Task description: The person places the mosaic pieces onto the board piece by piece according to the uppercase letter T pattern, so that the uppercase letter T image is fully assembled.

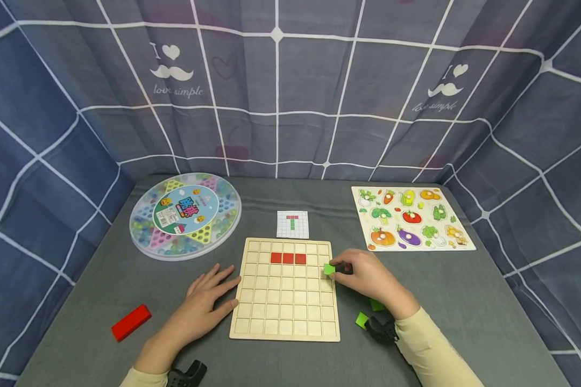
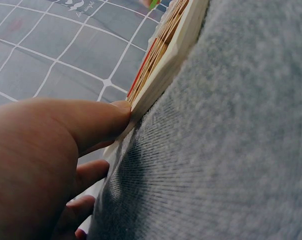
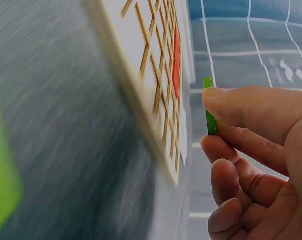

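Head view shows a grey bench (image 1: 281, 365) across the lower half of the frame. Lying on it, below centre, is the pale grid board (image 1: 287, 298); it looks stiff and fairly light, so a nudge would probably slide it, and the rim is the place to steady it. The left hand (image 1: 205, 306), left of centre, has its fingers spread and touches the board's left rim. The right hand (image 1: 368, 274) is right of centre, its fingertips near the opposite rim. At lower left rests a red bar (image 1: 131, 322), apparently rigid, best taken across its narrow sides. Just beyond the board's top edge lies a printed card (image 1: 292, 228), likely thin.

Smallest are the square pieces. Three red tiles (image 1: 288, 258) sit in a row near the board's top, and loose green tiles (image 1: 361, 320) lie by the right wrist at lower right. The held green tile (image 3: 210, 129) is pinched between the right thumb and fingers, clear of the board. It looks hard, thin and very light, perhaps slick; gripping its side edges should keep the flat underside free.
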Available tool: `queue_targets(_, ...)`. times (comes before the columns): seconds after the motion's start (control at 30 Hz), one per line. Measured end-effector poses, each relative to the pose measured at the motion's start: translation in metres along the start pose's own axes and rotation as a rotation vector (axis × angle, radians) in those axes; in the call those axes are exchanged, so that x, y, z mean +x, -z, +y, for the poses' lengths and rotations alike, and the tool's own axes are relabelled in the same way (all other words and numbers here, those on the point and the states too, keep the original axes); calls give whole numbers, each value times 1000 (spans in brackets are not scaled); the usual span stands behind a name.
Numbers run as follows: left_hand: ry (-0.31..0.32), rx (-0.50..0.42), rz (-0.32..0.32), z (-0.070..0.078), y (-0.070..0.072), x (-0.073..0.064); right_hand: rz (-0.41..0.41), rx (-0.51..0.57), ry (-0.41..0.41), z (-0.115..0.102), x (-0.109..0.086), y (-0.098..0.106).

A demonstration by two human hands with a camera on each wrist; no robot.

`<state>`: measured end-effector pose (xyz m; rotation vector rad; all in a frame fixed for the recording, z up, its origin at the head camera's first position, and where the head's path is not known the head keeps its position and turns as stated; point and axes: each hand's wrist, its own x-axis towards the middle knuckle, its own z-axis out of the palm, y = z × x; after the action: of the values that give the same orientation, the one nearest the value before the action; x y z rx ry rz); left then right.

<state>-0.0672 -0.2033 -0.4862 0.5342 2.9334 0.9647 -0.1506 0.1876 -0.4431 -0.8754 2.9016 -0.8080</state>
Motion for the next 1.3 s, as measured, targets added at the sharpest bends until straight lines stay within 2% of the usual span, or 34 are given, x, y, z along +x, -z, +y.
queue_targets(0.2,-11,-3,3,1,-1,0,-23,33,98,-15,18,-9)
queue_targets(0.43,-15,-4,11,0,-2,1,-39,10,192,-30,41,-27)
queue_targets(0.8,-9,-4,6,2,0,0,-80,-37,177,-49,59,-44)
queue_targets(1.3,-2,8,6,2,0,-1,-110,-21,150,-51,59,-49)
